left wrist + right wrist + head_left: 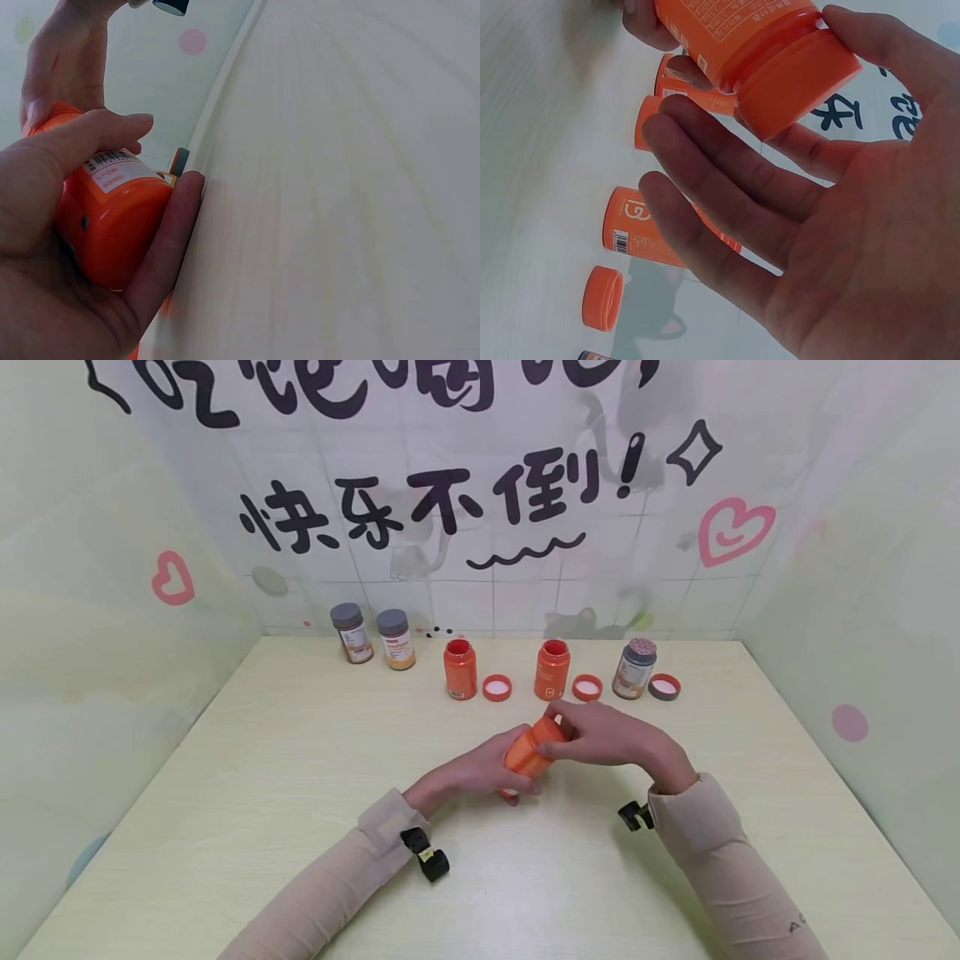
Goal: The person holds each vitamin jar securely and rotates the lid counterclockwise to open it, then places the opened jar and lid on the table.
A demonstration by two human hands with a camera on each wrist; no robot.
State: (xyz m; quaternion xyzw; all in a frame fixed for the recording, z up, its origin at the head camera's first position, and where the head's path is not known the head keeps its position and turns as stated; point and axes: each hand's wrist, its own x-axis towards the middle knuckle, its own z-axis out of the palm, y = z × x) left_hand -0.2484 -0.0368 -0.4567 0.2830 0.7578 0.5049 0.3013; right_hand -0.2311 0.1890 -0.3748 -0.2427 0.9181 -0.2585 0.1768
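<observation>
Our left sleeve (322, 893) and right sleeve (727, 860) sit closest to the camera, over the table (225, 827). Step in hand, as we read it: uncapping an orange jar (526, 762). Our left hand (480, 767) is wrapped round the body; our right hand (607, 735) pinches the cap (552, 731) between thumb and index, other fingers held out. Cap sits on the neck, can't tell if it's loose. Next move, our judgement: left must hold the body firm, right turns the cap along the tilted axis, then lifts it clear. Too light a squeeze could let the jar spin.

Position: jar is between our hands, tilted, base end on the left's side, cap end toward the right. Beyond the hands: one open jar (461, 673) with a loose lid (497, 688) beside it, then another open jar (552, 673) with its own lid (587, 687). Beyond the right hand: a grey jar (632, 673), lid off and next to it
</observation>
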